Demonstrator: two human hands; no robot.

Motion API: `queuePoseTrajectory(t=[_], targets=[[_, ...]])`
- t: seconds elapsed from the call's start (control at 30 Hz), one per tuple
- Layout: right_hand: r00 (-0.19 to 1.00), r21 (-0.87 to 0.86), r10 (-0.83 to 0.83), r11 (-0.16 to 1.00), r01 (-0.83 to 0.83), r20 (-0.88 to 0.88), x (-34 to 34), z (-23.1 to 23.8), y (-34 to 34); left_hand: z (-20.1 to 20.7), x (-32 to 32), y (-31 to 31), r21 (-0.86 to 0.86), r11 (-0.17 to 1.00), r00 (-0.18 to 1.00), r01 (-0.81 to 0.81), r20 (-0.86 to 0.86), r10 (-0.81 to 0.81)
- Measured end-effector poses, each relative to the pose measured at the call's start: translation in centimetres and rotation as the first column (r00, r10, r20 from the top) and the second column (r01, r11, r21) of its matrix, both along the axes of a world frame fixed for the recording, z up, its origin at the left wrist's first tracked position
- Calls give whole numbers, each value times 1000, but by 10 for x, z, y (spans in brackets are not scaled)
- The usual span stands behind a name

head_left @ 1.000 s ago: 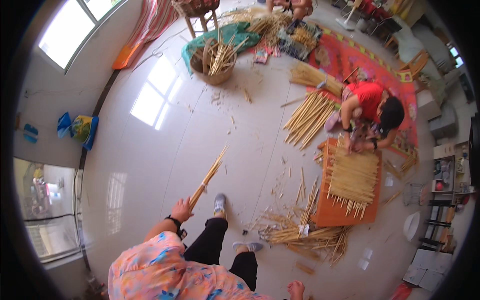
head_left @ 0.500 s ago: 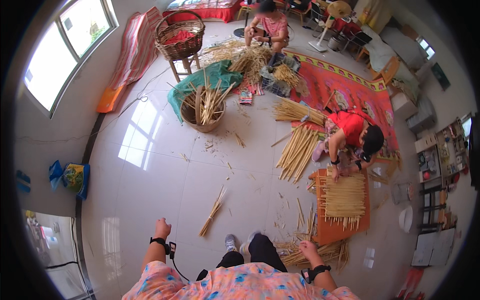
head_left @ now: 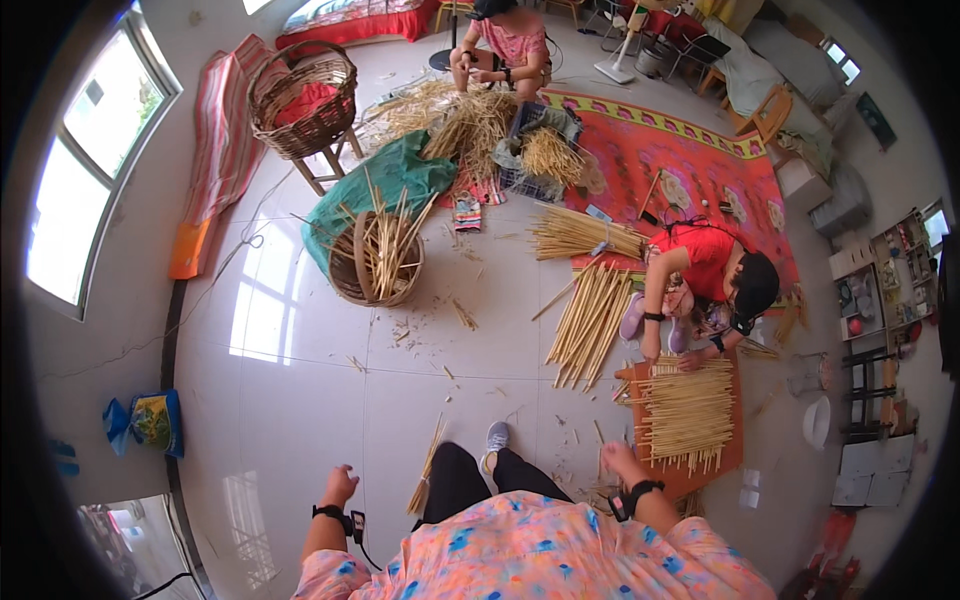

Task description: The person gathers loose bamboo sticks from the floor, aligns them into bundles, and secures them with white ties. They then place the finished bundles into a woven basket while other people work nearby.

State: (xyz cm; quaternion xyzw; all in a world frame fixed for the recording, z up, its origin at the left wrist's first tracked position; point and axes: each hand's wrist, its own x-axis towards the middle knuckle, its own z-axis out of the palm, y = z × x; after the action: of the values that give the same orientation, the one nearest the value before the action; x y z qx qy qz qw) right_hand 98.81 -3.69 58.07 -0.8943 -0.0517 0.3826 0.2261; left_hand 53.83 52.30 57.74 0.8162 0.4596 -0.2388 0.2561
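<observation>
Blue and yellow to start: a bag (head_left: 155,425) by the wall (head_left: 120,340), well left of the bundle (head_left: 422,482). Now the wicker basket (head_left: 322,135), up on its stool (head_left: 332,163), far beyond the bundle and to its left. Nearer in comes the left hand (head_left: 340,487), just left of the bundle and apart from it; whether its fingers are spread or pressed together, I can't tell. Beyond the bundle, a floor basket (head_left: 395,293) bristles with stalks (head_left: 390,240), green sheeting (head_left: 415,165) behind it. And the bundle itself, slim and pale, lies on the floor (head_left: 300,420), partly hidden by the dark-trousered leg (head_left: 455,470)! Far past it and right, a person (head_left: 515,55) in pink sits at heaped straw (head_left: 475,125). Across to the right hand (head_left: 625,462), well right of the bundle: fingers too small to call, spread or pinched. Farther right of the bundle, the worktop (head_left: 690,485) carries a mat (head_left: 688,415) of stalks laid side by side, and a co-worker (head_left: 700,255) in red leans in from beyond, arms (head_left: 656,300) reaching down to its far edge.
</observation>
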Motion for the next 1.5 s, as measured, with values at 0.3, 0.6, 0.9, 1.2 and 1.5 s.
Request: queuePoseTrajectory(t=[0.3,0.6,0.9,1.2,1.5], targets=[[970,305,-228,921,243,-84,125,34,179,-32,178,210,111,993,971,28,234,-54],[861,-346,-390,897,275,-327,90,62,260,-141,373,435,-54,962,941,-268,198,273],[877,79,-365,910,407,-312,163,73,491,-225,536,521,-754,421,493,-505,149,857],[934,-1,-347,937,348,-90,165,84,465,-145,565,494,-789,333,569,-516,-25,822],[760,5,-646,762,647,-70,130,67,343,136,642,484,-817,455,663,-353,124,738]])
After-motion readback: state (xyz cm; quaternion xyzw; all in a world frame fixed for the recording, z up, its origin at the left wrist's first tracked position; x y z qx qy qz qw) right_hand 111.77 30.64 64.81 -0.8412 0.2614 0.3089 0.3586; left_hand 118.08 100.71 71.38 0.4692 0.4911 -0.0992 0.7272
